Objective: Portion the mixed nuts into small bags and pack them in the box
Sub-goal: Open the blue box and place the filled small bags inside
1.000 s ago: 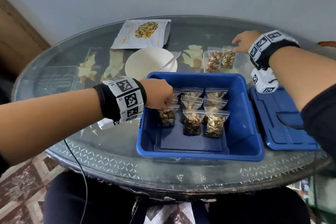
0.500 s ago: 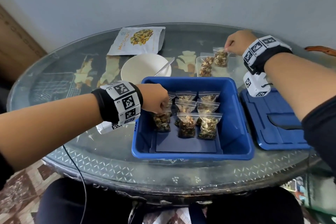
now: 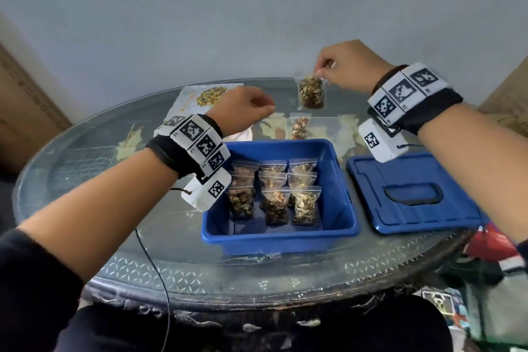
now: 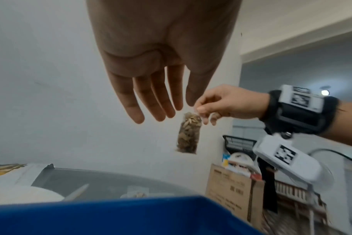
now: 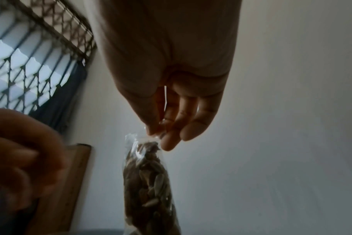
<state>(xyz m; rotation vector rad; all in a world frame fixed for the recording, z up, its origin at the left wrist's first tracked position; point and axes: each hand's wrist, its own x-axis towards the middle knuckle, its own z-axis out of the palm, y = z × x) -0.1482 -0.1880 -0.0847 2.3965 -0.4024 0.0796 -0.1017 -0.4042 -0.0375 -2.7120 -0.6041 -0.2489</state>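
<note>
My right hand point(image 3: 324, 67) pinches the top edge of a small clear bag of mixed nuts point(image 3: 311, 92), which hangs in the air above the far side of the table. The same bag point(image 4: 188, 132) point(image 5: 149, 182) dangles below the right fingertips point(image 5: 169, 139). My left hand point(image 3: 257, 107) point(image 4: 157, 109) is raised just left of the bag, fingers straight and empty. Below, the blue box point(image 3: 340, 180) holds several filled bags point(image 3: 275, 203) standing in rows. One more filled bag point(image 3: 299, 127) lies on the table behind the box.
The blue lid point(image 3: 411, 197) lies right of the box. A white nut pouch point(image 3: 200, 98) lies at the far left of the round glass table point(image 3: 94, 168), with a white bowl point(image 4: 20, 194) and spoon point(image 4: 76, 192) behind the box. Cardboard boxes point(image 4: 233, 190) stand beyond the table.
My right hand lifted one bag off the table into the air. My left hand let go of its bag in the box and rose toward the lifted bag.
</note>
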